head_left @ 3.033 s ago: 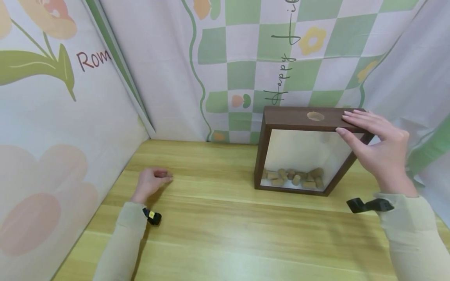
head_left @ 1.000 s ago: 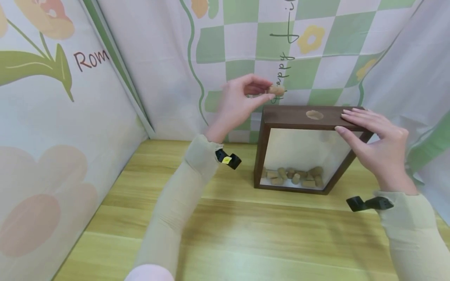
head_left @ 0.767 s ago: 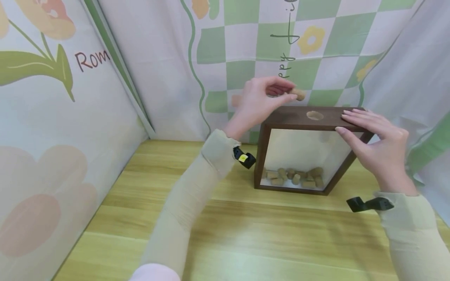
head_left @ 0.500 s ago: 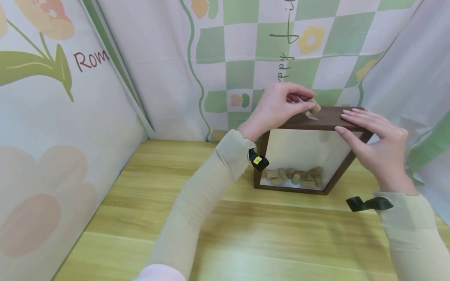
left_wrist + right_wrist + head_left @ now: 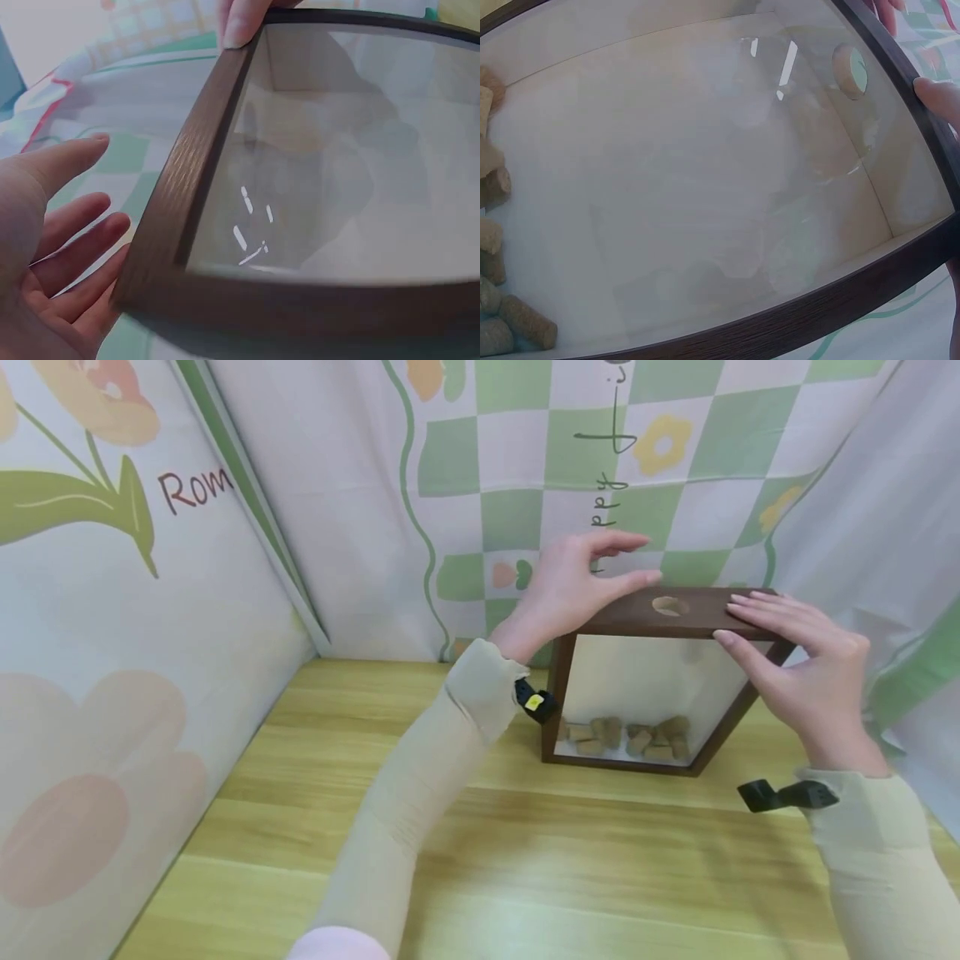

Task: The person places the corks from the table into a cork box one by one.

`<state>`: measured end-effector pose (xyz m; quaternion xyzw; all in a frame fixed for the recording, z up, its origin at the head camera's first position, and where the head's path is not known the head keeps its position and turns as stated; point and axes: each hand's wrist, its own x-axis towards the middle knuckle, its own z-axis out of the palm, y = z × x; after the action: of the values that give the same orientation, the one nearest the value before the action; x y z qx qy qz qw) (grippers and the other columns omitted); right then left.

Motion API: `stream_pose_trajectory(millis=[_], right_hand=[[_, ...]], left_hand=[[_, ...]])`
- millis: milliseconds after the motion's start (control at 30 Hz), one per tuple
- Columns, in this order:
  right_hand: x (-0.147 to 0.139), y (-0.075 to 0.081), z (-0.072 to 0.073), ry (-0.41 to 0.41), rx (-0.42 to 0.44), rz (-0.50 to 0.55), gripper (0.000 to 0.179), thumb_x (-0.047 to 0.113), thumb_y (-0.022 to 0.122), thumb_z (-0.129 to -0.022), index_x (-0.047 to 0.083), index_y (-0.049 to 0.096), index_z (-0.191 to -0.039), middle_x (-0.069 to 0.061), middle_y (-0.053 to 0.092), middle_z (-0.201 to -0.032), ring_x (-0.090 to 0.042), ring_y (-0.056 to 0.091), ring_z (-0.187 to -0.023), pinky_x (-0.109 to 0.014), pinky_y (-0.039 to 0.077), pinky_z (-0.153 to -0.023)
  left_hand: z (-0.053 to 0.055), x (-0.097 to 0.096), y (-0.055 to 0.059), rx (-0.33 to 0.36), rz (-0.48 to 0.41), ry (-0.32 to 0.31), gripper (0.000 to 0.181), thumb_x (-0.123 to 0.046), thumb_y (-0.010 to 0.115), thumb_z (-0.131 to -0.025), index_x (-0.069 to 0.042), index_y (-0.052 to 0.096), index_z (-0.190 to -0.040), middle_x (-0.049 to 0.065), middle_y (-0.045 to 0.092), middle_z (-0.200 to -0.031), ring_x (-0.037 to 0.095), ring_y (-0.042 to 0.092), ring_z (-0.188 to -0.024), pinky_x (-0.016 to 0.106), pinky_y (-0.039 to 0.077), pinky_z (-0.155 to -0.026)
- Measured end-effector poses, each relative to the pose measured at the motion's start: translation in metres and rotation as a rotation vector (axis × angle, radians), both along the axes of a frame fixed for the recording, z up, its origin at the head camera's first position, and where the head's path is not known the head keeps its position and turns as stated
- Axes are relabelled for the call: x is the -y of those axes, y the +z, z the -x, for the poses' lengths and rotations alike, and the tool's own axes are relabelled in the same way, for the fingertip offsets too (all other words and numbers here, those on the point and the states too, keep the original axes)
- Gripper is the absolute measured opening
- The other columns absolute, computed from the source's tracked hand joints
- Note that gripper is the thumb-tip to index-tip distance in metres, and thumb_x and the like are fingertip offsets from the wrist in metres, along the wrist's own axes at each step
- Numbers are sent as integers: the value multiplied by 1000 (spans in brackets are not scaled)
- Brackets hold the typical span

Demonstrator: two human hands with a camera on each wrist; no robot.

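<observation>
A dark brown wooden box frame (image 5: 561,693) with a clear front stands upright on the table. Several corks (image 5: 658,752) lie along its bottom inside, and a round hole (image 5: 670,606) is cut in its top. Above the top, left of the hole, hovers my left hand (image 5: 573,581), thumb and fingers spread, holding nothing. The left wrist view has the left hand (image 5: 56,240) beside the wooden top. My right hand (image 5: 813,668) rests on the top right corner, fingers laid along the top and thumb on the front edge. Corks (image 5: 525,322) show at the left in the right wrist view.
The light wood table (image 5: 525,860) stretches in front of and left of the box frame. Behind it hangs a green and white checked cloth (image 5: 517,460), and a printed cloth (image 5: 90,652) forms the left side.
My left hand came up from the table with a cork, pinched it at the hole, then let it go and drew back slightly left. Corks inside have shifted. The right hand stays put.
</observation>
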<state>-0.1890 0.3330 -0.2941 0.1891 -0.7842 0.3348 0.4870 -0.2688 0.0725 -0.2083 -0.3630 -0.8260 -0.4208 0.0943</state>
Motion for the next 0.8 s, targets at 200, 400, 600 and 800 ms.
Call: stream_pose_trajectory(millis=[200,400,600,800], right_hand=[[5,3,-4,-2,-1,13,28,12,87,-81,1,79,-106,-20,73,-109,-4,64,-115,-28,43,-107],[6,3,-3,-8,-7,-2,28,14,87,-82,2,80,-106,-20,73,-108,-4,64,-115,-27,43,-106],[5,2,-2,-1,-7,4,28,14,87,-82,1,80,-106,-20,73,-108,-5,64,-115,-28,43,-107],[2,1,-3,-2,24,19,31,11,87,-82,3,78,-111,-16,72,-115,-7,63,-118,-26,42,-107]], left_hand=[[4,41,-10,27,-188,69,46,-37,82,-89,-20,71,-130,-15,68,-126,-5,56,-117,13,40,-98],[10,94,-32,28,-285,153,45,-36,82,-88,-16,71,-128,-9,68,-127,1,57,-118,21,42,-102],[15,146,-55,-16,-285,276,47,-40,81,-89,-16,71,-128,-6,69,-127,6,58,-120,26,43,-104],[10,185,-81,56,-265,372,49,-39,80,-90,-15,69,-131,-2,66,-133,16,55,-127,33,40,-108]])
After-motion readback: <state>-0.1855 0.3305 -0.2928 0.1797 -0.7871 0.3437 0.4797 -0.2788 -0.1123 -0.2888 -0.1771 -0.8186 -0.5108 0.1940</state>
